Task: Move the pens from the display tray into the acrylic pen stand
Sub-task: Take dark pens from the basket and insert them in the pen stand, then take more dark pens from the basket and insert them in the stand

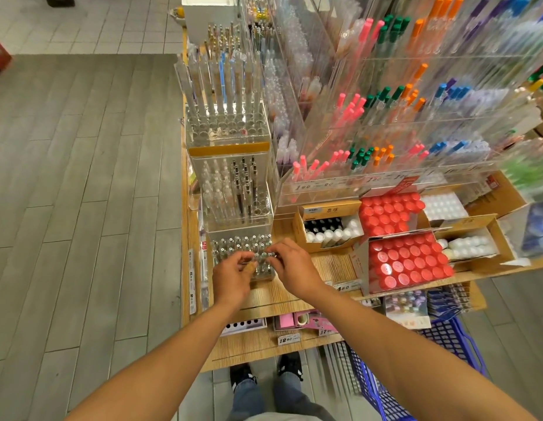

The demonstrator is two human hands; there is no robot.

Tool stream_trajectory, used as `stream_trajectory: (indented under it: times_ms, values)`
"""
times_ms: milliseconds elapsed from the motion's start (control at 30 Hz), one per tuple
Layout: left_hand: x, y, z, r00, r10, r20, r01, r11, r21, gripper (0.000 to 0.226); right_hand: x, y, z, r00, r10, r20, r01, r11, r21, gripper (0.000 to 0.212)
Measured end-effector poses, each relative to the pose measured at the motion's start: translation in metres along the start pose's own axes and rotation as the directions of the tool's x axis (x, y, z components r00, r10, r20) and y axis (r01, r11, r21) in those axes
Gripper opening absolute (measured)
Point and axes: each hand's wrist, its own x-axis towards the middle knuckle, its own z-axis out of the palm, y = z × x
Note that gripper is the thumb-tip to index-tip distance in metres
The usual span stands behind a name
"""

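A clear acrylic pen stand [241,238] sits at the front left of the wooden display shelf, filled with several upright silver-tipped pens [249,243]. Both hands hover over its front rows. My left hand [232,276] has its fingers curled down onto the pen tops and pinches a thin pen at its fingertips. My right hand [291,265] reaches in from the right, fingertips pinching a pen top near the stand's front right corner. The front pens are hidden under my fingers.
Taller acrylic stands [230,189] with pens rise behind. A large tiered acrylic rack [385,117] of coloured pens fills the right. Cardboard boxes [325,226] and red-capped items [407,262] lie right of the hands. A blue basket [440,354] stands on the floor at lower right.
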Motion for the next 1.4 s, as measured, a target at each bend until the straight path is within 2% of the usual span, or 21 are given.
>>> stream_trajectory:
  times_ms: [167,367,533,633,800,933,1267,1400]
  values:
    - [-0.001,0.003,-0.003,0.999,0.016,0.041,-0.017,1.0,0.026,0.018,0.002,-0.002,-0.004,1.0,0.02,0.024,-0.02,1.0,0.005,0.024]
    - [-0.005,0.001,-0.004,0.996,-0.035,0.081,0.035,0.999,0.005,0.025,-0.01,0.002,-0.004,0.979,0.203,0.017,-0.203,0.966,0.159,0.03]
    - [-0.01,-0.005,-0.006,0.959,-0.234,0.161,0.254,0.961,-0.112,0.028,-0.024,0.008,-0.011,0.909,0.408,0.088,-0.402,0.798,0.45,0.025]
    - [-0.012,-0.006,-0.007,0.923,-0.271,0.273,0.317,0.938,-0.139,0.026,-0.041,0.012,-0.02,0.863,0.491,0.117,-0.452,0.647,0.614,0.017]
    - [-0.025,0.002,0.006,0.888,-0.26,0.379,0.339,0.928,-0.158,0.034,-0.082,0.029,-0.043,0.793,0.586,0.164,-0.462,0.404,0.79,0.027]
    - [-0.039,0.015,0.035,0.866,-0.257,0.43,0.338,0.933,-0.122,0.032,-0.13,0.057,-0.064,0.743,0.651,0.154,-0.449,0.315,0.836,0.034]
    - [-0.147,0.062,0.16,0.76,-0.252,0.599,0.333,0.943,-0.025,0.023,-0.296,0.14,-0.117,0.591,0.804,0.068,-0.393,0.213,0.894,0.032]
    - [-0.207,0.075,0.218,0.746,-0.256,0.614,0.299,0.954,0.035,0.024,-0.372,0.181,-0.136,0.551,0.831,0.077,-0.422,0.198,0.884,0.031]
